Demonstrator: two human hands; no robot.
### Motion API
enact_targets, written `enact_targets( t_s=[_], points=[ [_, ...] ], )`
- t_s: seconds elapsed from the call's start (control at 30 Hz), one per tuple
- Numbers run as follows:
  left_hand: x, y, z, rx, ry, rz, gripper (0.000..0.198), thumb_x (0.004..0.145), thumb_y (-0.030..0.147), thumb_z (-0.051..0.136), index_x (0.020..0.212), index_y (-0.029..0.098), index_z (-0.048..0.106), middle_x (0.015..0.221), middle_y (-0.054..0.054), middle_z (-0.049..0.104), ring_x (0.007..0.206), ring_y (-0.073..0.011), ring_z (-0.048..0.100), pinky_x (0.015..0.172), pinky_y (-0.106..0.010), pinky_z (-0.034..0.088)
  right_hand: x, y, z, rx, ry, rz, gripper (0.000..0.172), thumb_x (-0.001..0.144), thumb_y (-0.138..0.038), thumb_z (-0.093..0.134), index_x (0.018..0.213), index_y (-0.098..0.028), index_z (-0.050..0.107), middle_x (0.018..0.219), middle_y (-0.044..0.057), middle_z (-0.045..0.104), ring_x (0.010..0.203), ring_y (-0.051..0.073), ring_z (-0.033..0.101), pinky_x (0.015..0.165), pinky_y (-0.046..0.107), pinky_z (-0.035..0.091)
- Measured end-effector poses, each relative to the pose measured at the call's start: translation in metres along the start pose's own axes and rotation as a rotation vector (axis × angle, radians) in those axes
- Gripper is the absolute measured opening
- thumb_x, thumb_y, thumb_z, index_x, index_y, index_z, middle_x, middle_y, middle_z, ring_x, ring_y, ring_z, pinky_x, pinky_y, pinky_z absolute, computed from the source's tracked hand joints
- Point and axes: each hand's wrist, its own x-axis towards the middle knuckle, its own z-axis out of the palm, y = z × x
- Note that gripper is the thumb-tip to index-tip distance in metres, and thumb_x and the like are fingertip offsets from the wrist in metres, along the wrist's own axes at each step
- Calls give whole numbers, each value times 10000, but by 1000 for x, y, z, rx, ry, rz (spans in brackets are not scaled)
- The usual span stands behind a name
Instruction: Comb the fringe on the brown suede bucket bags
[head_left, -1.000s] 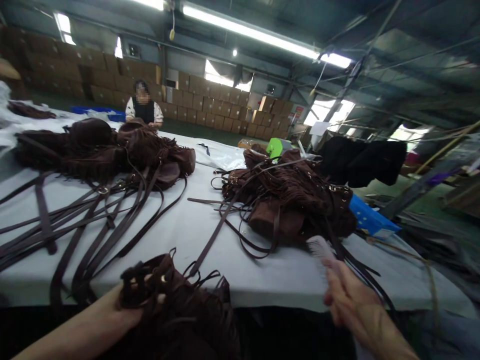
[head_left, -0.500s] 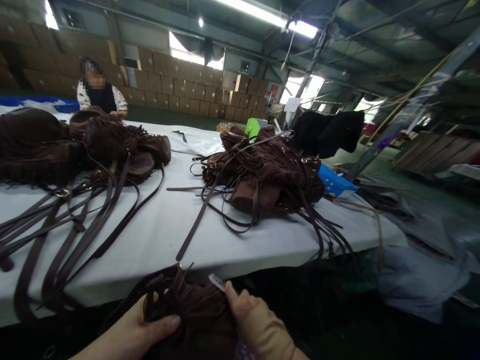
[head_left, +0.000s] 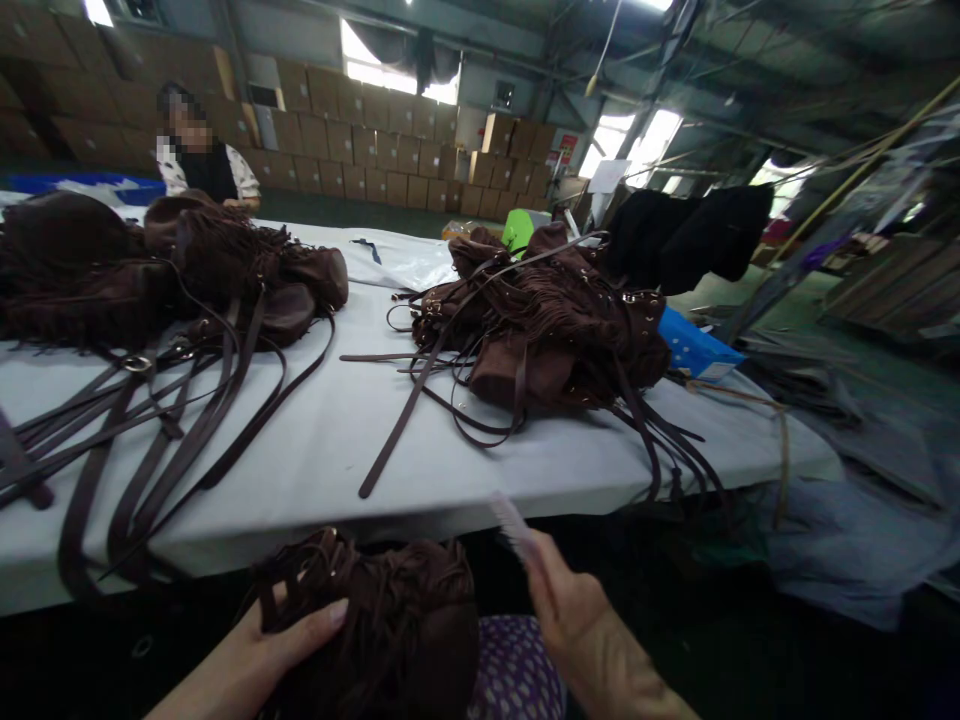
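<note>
My left hand is wrapped round the top of a dark brown fringed bag, with the thumb lying over its front. The bag is low in view, before the table's near edge, and its fringe hangs in tangled strands. To the right of it, my right hand grips a pale comb, whose toothed end points up and to the left. The comb is apart from the bag. A purple patterned cloth shows between the bag and my right forearm.
On the white-covered table lie a left heap of brown bags with long straps and a right heap. A blue box and black cloth are beyond. A person is at the far side; stacked cartons line the wall.
My right hand has moved right and up with the comb, away from the bag's fringe. My left hand still grips the bag, slightly further left. The view has tilted down somewhat.
</note>
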Motion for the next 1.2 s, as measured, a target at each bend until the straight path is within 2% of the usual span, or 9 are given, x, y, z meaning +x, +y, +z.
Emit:
enact_targets(
  t_s=[0.17, 0.27, 0.4, 0.63, 0.77, 0.87, 0.97, 1.07, 1.2],
  points=[
    [8, -13, 10, 53, -63, 105, 620, 568, 467, 855, 1096, 191, 685, 1112, -105, 723, 1146, -357, 609, 964, -430, 533, -9, -75, 23, -301, -35, -370, 498, 836, -166, 545, 1322, -256, 481, 702, 46, 673, 491, 201, 661, 440, 221, 431],
    [10, -26, 3, 133, -49, 148, 583, 524, 488, 866, 1007, 197, 718, 1094, -100, 727, 1191, -370, 574, 991, -431, 510, 7, -53, 20, -329, -113, -228, 492, 841, -55, 490, 1294, -246, 515, 722, 69, 684, 568, 205, 685, 471, 207, 422],
    [12, -27, 2, 65, -6, 153, 555, 589, 447, 845, 1068, 211, 695, 1157, -79, 706, 1216, -332, 564, 1015, -408, 488, 29, -5, 16, 183, -128, -12, 238, 895, -171, 489, 1075, -162, 646, 716, 77, 685, 617, 170, 663, 525, 194, 421],
    [65, 24, 16, -229, -457, -343, 318, 783, 283, 715, 1010, 63, 671, 940, -167, 747, 918, -300, 715, 883, -398, 556, 38, 40, 23, 857, -159, 392, 412, 897, -461, 286, 898, -144, 548, 433, -28, 534, 275, 111, 403, 302, 191, 306],
    [75, 22, 40, -157, -473, -400, 231, 777, 240, 712, 889, 42, 673, 772, -156, 744, 735, -252, 726, 806, -347, 576, 11, 33, 18, 977, -120, 494, 387, 894, -504, 290, 988, -172, 466, 470, -19, 547, 282, 118, 432, 305, 184, 292],
    [57, 20, 64, -139, -510, -421, 325, 796, 346, 689, 910, 41, 672, 813, -175, 742, 805, -266, 724, 841, -352, 563, -18, 0, 6, 790, 44, 371, 408, 936, -511, 273, 1078, -195, 489, 516, -17, 579, 344, 159, 541, 344, 214, 363],
    [34, 24, 83, -8, -481, -243, 311, 747, 288, 717, 982, 93, 662, 844, -125, 754, 785, -255, 724, 775, -334, 572, -33, -40, -1, 463, 191, 40, 360, 986, -371, 247, 1195, -213, 494, 727, 48, 694, 598, 213, 701, 496, 246, 485],
    [17, 25, 89, 137, -371, -88, 422, 668, 197, 730, 1079, 148, 647, 863, -71, 763, 808, -271, 726, 773, -355, 572, -30, -54, 9, 64, 74, -137, 388, 924, -184, 367, 1301, -207, 456, 865, 78, 716, 672, 250, 723, 553, 282, 530],
    [11, 18, 76, 139, -273, -21, 504, 609, 158, 702, 1111, 191, 668, 971, -54, 763, 942, -296, 707, 887, -402, 544, -17, -16, 32, -300, -102, -96, 499, 851, -48, 449, 1330, -188, 453, 841, 79, 708, 664, 222, 714, 561, 253, 521]
  ],
)
